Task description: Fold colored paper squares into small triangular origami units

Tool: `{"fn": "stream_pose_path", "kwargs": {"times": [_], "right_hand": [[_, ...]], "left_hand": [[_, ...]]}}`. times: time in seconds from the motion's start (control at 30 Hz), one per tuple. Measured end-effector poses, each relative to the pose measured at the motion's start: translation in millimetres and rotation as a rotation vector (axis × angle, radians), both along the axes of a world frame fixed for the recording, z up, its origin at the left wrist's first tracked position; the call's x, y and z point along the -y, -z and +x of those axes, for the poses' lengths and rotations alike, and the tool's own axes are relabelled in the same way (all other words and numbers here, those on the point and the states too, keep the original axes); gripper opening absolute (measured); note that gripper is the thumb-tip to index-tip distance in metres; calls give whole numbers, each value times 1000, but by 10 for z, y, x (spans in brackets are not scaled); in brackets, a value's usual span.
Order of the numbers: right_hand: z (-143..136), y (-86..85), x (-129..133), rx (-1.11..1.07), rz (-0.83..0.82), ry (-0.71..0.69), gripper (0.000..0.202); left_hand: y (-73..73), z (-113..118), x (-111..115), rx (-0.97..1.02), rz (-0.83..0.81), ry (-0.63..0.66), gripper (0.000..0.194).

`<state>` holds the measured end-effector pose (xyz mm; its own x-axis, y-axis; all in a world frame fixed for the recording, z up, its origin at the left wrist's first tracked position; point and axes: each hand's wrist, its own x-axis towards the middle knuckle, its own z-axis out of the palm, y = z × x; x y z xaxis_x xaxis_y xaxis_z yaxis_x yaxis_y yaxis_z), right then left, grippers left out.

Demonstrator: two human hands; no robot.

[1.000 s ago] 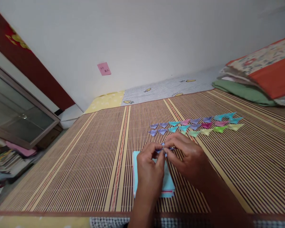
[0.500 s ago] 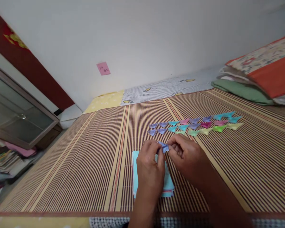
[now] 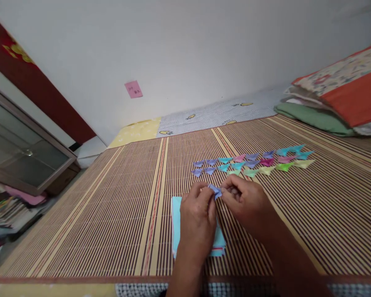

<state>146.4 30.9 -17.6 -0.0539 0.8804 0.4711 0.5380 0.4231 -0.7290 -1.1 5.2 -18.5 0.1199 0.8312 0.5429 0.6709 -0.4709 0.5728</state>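
Note:
A small blue-violet folded paper boat is pinched between my two hands. My left hand grips its left end, fingers closed, above a stack of light-blue paper sheets that it partly covers. At the boat's right end, the thumb and fingers of my right hand are closed on the paper. Just beyond my hands, several folded paper boats in violet, turquoise, pink and green lie in rows on the striped mat.
A striped bamboo mat covers the bed. Folded bedding with an orange cover lies at the far right. On the wall is a pink note. A glass-fronted cabinet and stacked papers stand at the left.
The blue-violet paper boat has shifted slightly right and turned a little between my fingers. Both hands have moved slightly right with it and keep their hold.

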Motion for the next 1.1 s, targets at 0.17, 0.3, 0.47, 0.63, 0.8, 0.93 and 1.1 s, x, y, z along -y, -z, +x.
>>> {"fn": "stream_pose_path", "kwargs": {"times": [0.17, 0.3, 0.47, 0.63, 0.8, 0.93, 1.1], "right_hand": [[4, -18, -5, -50, -38, -54, 15], [26, -50, 7, -99, -74, -98, 18], [101, -98, 19, -87, 11, -123, 12], [127, -57, -5, 43, 152, -281, 23], [94, 30, -55, 197, 166, -269, 23], [100, 49, -73, 233, 166, -263, 23], [139, 56, -83, 211, 191, -236, 23]], "left_hand": [[-10, -15, -15, 54, -23, 19, 20], [-10, -29, -39, 149, -56, 16, 20], [28, -77, -69, 166, -76, -8, 20], [51, -111, -81, 151, -92, -13, 20], [50, -117, -90, 136, -118, -5, 20], [23, -130, -83, 185, -151, 14, 17], [-39, -214, -66, 379, -239, 13, 17]]}}
